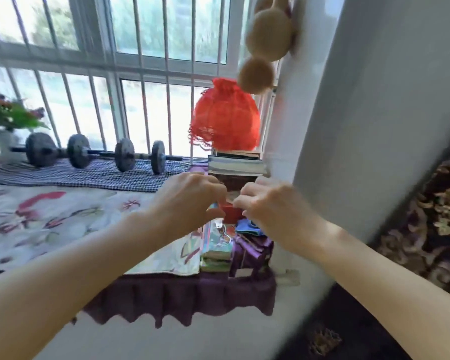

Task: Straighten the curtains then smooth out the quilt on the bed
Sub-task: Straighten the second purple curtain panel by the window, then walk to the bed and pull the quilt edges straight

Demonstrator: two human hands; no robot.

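While both arms reach forward, I note my left hand (190, 197) and right hand (266, 203) loosely curled, holding nothing I can confirm. Beyond them lies the floral quilt (63, 219). Right of them hangs the pale grey curtain (369, 113), before the barred window (140, 68).

Single head view, looking forward and down — close over windowsill (166, 333)

Lying on a blue checked cloth (89, 175) by the barred window (130, 74): two dumbbells (55, 152) (140, 157). Sitting atop a stack of books (237, 165): red mesh bag (226, 118). Hanging top right: beige round balls (268, 35). Standing far left: flowers (8, 113). Draping below: purple ruffled cloth (182, 294).
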